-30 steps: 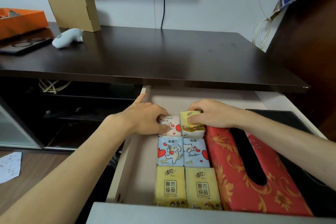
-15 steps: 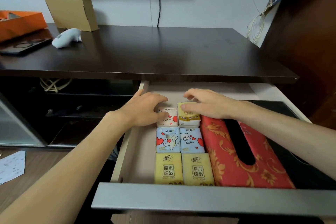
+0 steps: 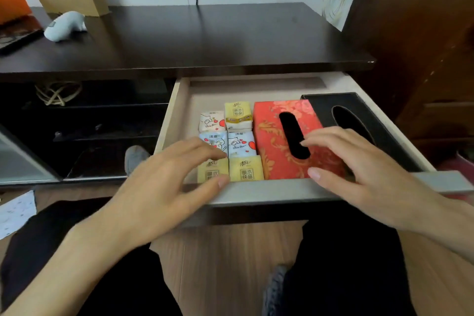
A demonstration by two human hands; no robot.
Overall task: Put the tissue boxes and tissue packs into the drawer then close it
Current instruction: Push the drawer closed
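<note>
The drawer (image 3: 269,191) stands open beneath the dark surface (image 3: 205,38); inside it, six tissue packs (image 3: 229,140) lie in two columns left of the red tissue box (image 3: 272,136), with the black tissue box (image 3: 359,113) to its right. Left hand (image 3: 164,187) and right hand (image 3: 359,172) hover over the drawer's front edge, fingers spread, holding nothing.

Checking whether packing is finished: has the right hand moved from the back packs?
Yes. The right hand has drawn back toward the drawer front, now over the red tissue box, open.
</note>
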